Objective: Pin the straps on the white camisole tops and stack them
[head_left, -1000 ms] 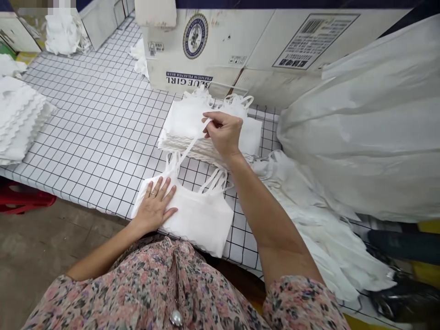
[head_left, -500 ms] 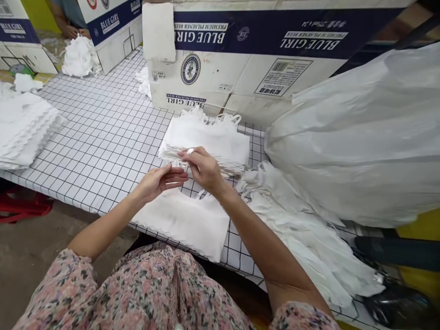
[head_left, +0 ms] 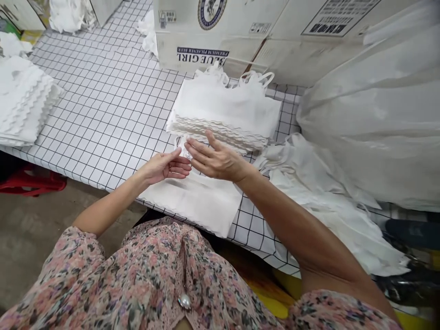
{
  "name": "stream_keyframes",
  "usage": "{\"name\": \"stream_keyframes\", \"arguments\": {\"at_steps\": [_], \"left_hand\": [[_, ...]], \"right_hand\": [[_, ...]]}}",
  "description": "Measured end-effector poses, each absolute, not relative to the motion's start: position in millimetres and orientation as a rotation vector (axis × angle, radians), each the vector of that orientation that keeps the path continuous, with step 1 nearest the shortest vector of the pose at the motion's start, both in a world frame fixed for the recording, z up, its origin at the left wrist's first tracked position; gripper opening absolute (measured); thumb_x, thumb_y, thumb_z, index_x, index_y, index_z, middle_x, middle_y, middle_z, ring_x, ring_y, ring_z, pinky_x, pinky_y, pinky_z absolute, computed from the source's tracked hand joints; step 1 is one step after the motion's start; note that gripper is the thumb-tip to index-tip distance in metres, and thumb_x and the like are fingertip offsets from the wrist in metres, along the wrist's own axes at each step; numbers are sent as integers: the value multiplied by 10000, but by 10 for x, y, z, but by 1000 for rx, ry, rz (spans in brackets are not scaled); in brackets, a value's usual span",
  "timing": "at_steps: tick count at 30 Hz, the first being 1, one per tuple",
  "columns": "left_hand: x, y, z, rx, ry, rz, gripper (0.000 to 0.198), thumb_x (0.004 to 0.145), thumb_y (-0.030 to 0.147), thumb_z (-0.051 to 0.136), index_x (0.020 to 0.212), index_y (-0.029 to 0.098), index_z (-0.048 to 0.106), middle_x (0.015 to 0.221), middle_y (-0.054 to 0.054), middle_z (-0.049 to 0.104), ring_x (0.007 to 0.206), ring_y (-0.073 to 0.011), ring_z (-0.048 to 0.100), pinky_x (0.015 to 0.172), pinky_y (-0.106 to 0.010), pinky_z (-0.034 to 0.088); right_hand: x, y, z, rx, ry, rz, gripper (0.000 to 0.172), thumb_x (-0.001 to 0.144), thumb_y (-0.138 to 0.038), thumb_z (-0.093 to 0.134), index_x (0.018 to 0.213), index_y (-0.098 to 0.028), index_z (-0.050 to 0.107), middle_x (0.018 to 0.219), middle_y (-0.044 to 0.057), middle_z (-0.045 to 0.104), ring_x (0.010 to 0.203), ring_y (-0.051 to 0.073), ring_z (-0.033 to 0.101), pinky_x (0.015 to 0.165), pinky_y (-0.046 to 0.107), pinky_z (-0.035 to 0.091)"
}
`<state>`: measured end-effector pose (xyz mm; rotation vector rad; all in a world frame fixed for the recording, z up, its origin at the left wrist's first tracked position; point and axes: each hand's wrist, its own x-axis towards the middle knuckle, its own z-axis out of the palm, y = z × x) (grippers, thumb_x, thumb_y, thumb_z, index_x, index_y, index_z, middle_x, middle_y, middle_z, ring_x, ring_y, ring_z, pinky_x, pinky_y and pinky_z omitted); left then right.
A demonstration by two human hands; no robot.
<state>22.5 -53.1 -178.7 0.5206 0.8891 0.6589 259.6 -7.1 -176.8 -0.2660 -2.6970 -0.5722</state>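
A small flat stack of white fabric bags (head_left: 197, 204) lies at the table's near edge. My left hand (head_left: 165, 167) hovers over its top end, thumb and fingers pinched on the bags' white handles (head_left: 182, 150). My right hand (head_left: 218, 160) is just to the right of it and almost touches it; its fingers are stretched out and point left over the same handles. Directly behind both hands sits a taller stack of white bags (head_left: 227, 110) with scalloped edges, its handles toward the box.
The table has a black-grid white cloth (head_left: 103, 101). A Blue Girl cardboard box (head_left: 247, 32) stands at the back. A big white sack (head_left: 371, 114) and loose white bags (head_left: 326, 206) fill the right. Another bag stack (head_left: 24, 105) lies far left, above a red stool (head_left: 30, 183).
My right hand came down from the tall stack with a handle to the near bags. My left hand lifted off the near stack and met it at the handles.
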Motion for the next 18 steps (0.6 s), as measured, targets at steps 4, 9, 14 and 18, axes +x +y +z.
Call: {"name": "stream_keyframes", "arguments": {"at_steps": [4, 9, 14, 18], "left_hand": [[240, -527, -1780, 554, 907, 613, 427, 944, 510, 817, 874, 89, 805, 801, -101, 813, 652, -136, 764, 641, -238, 641], [228, -535, -1766, 642, 976, 639, 216, 841, 268, 920, 816, 108, 776, 748, -53, 793, 622, -101, 742, 626, -204, 619], [186, -573, -1675, 954, 1014, 759, 310, 783, 345, 959, 814, 115, 754, 687, -19, 740, 571, -92, 699, 571, -204, 583], [186, -592, -1594, 1236, 1050, 824, 238, 874, 332, 870, 843, 129, 749, 718, -7, 715, 584, -71, 663, 592, -203, 555]], "right_hand": [[2622, -45, -1791, -306, -2759, -307, 254, 1043, -104, 527, 1137, -150, 759, 1416, 153, 729, 1429, 333, 641, 1165, 702, 551], [2662, -84, -1804, -410, -2729, 19, 265, 1053, -117, 482, 978, -194, 725, 1400, 97, 744, 1439, 292, 636, 1236, 710, 466], [2555, -286, -1768, -739, -2262, 665, 261, 1060, -253, 509, 1202, -236, 727, 1372, 102, 755, 1343, 266, 698, 1144, 519, 567], [2419, -292, -1701, -873, -2121, 1053, 258, 1030, -444, 650, 1086, -252, 813, 1015, 54, 812, 951, 217, 751, 908, 414, 607]]}}
